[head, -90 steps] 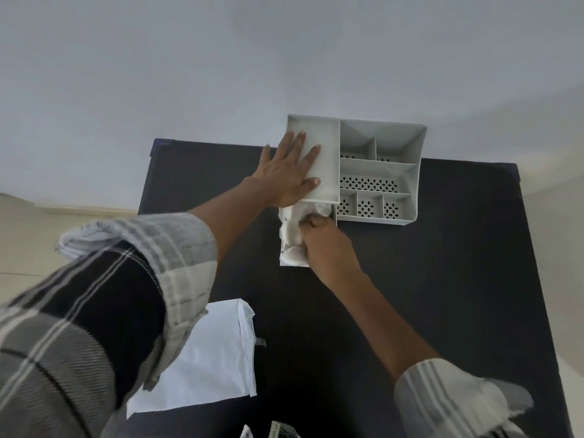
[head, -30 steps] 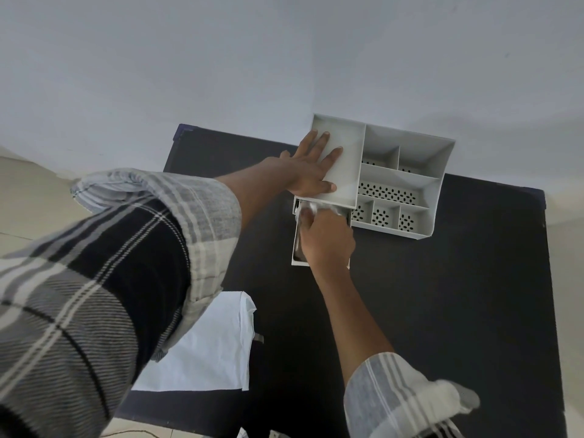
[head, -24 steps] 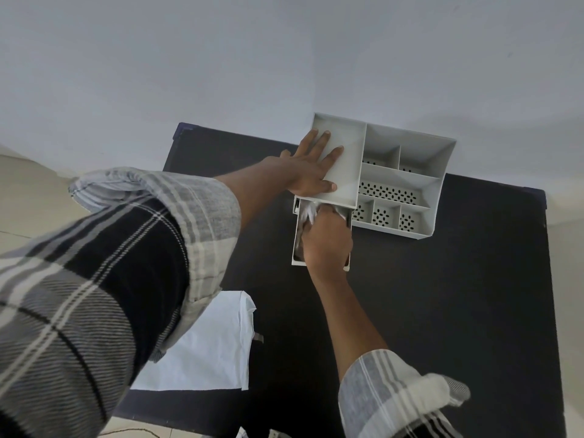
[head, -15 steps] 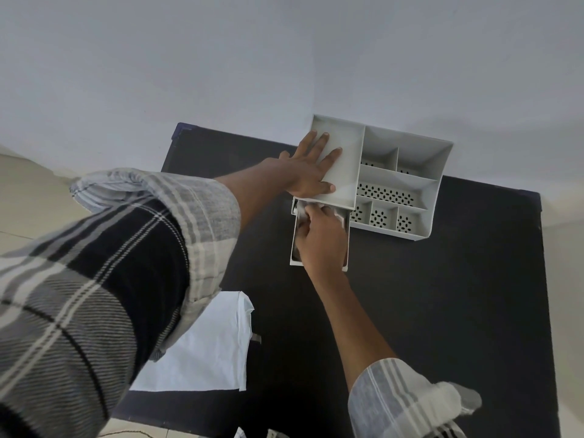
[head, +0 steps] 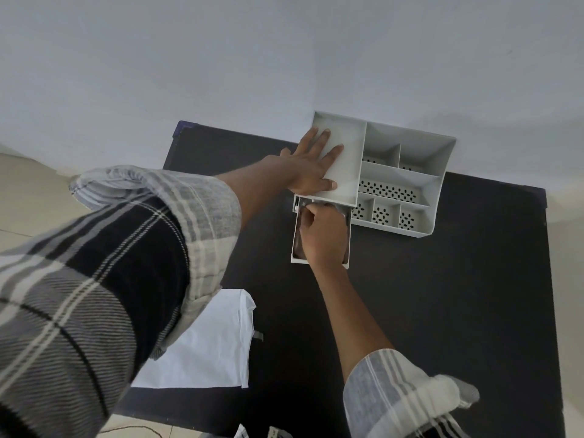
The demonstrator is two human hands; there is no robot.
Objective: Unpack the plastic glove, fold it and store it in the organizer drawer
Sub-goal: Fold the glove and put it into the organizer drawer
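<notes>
A light grey organizer stands at the far edge of the black table. Its drawer is pulled out toward me below the organizer's left section. My left hand lies flat, fingers spread, on the left top of the organizer. My right hand is down inside the drawer with its fingers curled toward the drawer's back. The plastic glove is almost wholly hidden under that hand; only a sliver of clear plastic shows at the drawer's far end.
A white flat bag lies on the near left of the black table, partly under my left sleeve. The organizer's right side has several open compartments with perforated bottoms. A pale wall rises behind the table.
The bulging white glove that stuck out of the drawer three seconds ago is now pressed down inside it. My right hand has pushed deeper into the drawer. My left hand has stayed put.
</notes>
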